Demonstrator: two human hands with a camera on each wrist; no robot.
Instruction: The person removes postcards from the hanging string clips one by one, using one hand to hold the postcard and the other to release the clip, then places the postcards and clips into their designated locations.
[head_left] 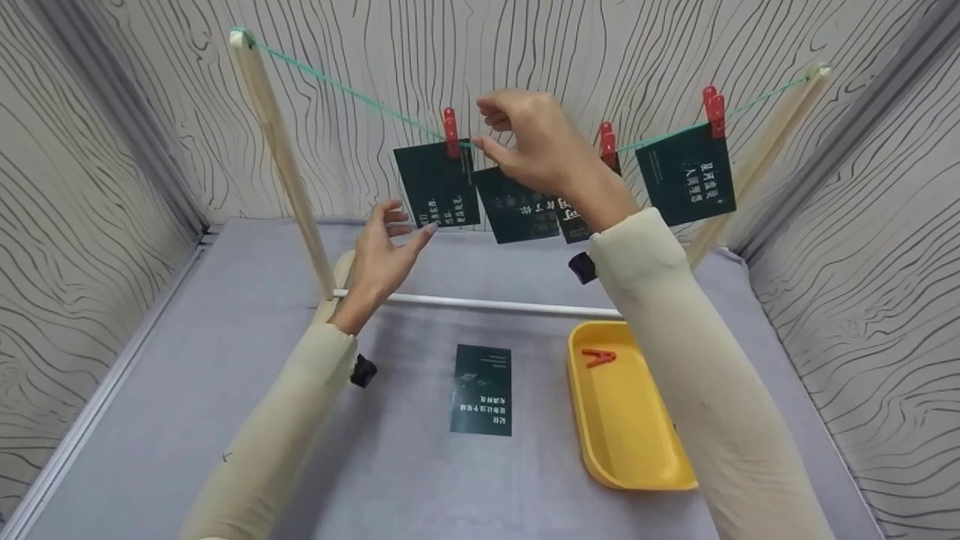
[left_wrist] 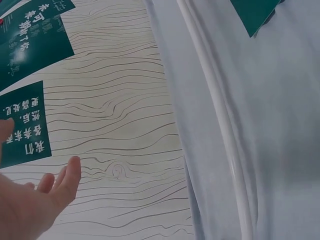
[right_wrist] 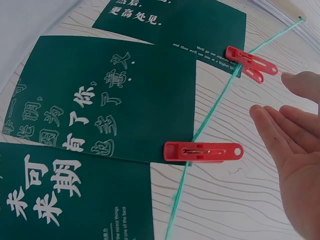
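Head view: left fingers (head_left: 385, 210) spread, right fingers (head_left: 504, 100) curved, near rectangular card (head_left: 435, 180), plastic clip (head_left: 451, 135)

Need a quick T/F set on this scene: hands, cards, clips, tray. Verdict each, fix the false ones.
1. One red clip lies in the yellow tray. True.
2. The right hand grips a clip. False: it holds nothing; the right wrist view shows a gap to the nearest clip.
3. In the head view, the left hand is near the leftmost hanging card. True.
4. The string is red. False: the string is green.
5. A flat card lies apart from the tray. True.
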